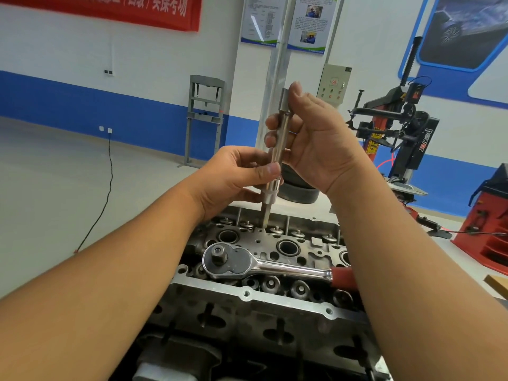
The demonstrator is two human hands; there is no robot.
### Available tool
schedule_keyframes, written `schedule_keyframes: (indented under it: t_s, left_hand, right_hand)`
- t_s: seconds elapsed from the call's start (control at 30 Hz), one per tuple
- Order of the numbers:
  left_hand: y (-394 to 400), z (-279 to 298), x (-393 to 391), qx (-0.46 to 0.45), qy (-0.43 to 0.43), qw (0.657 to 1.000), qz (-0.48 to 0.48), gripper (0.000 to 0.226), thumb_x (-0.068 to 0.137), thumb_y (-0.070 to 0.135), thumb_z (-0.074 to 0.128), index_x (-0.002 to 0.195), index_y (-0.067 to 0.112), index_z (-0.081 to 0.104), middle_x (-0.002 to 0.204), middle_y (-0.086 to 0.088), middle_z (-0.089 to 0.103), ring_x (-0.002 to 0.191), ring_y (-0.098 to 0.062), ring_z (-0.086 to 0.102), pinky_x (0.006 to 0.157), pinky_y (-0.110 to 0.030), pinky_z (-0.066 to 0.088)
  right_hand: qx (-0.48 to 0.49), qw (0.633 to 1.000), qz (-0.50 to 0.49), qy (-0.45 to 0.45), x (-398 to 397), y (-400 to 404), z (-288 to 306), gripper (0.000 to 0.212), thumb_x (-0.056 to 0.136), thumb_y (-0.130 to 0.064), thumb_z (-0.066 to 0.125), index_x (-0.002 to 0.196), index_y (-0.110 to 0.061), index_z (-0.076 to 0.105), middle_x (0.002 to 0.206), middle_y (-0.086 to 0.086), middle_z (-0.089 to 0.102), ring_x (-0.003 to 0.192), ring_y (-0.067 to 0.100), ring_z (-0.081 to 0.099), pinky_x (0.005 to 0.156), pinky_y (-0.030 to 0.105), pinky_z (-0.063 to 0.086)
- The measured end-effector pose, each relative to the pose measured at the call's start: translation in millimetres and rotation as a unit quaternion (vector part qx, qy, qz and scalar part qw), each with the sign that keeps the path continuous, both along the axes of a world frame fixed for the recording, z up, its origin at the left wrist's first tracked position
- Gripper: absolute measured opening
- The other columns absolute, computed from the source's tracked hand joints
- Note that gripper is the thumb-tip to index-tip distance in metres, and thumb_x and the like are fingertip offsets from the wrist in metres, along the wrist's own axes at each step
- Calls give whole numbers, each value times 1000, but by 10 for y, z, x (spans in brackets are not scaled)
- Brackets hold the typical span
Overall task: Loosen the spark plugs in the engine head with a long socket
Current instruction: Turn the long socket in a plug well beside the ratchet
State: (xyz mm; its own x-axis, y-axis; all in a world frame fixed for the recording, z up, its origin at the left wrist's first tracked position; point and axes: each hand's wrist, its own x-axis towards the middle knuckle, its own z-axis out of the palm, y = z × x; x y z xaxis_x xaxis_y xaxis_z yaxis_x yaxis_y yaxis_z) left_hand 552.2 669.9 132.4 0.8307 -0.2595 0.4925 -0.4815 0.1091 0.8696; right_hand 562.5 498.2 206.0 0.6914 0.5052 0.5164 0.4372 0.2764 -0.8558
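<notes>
Loosening looks not yet begun: both the left hand [233, 174] and right hand [313, 141] grip the socket [277, 160] above the head [247, 295], ratchet [264, 264] lying unattached.

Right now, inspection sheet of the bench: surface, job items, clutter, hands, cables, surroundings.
Surface: engine head fills the work area, several round plug wells open on top.
Job's things: long socket with extension held near upright above the head, lower tip at the far edge; ratchet with red grip lies flat across the head, unattached.
Clutter: nothing seen.
Grippers: left hand grips the socket's lower part; right hand holds the upper part.
Cables: black cable runs from a wall outlet across the floor.
Surroundings: grey shop press, tyre changer, red machine, wall posters.
</notes>
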Motion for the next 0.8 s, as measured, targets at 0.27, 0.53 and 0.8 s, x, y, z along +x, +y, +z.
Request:
schedule_keyframes:
  t_s: [0.27, 0.53, 0.8]
  left_hand:
    - [-6, 2, -36, 9, 22, 999, -45, 19, 96, 30, 65, 101, 19, 79, 100, -14, 77, 97, -33, 75, 79, -39, 61]
    - [-8, -8, 4, 11, 4, 1000, 19, 17, 88, 37, 76, 97, 24, 81, 98, -10, 79, 99, -32, 75, 88, -53, 61]
    - [-27, -4, -58, 2, 16, 999, -47, 29, 90, 42, 69, 98, 17, 80, 98, -16, 77, 95, -35, 76, 77, -45, 63]
  right_hand:
    - [3, 1000, 25, 14, 7, 1, 9, 33, 106, -41, 48, 107, -11, 60, 86, 7, 72, 72, 25, 68, 63, 35, 56]
    - [6, 1000, -1, 8, 16, 4, -8, 28, 95, -44, 62, 95, -16, 59, 83, 7, 72, 70, 26, 68, 65, 36, 57]
    - [10, 999, 37, 32, 15, -6, 11, 40, 105, -44, 48, 104, -10, 70, 86, 7, 73, 72, 25, 69, 66, 34, 57]
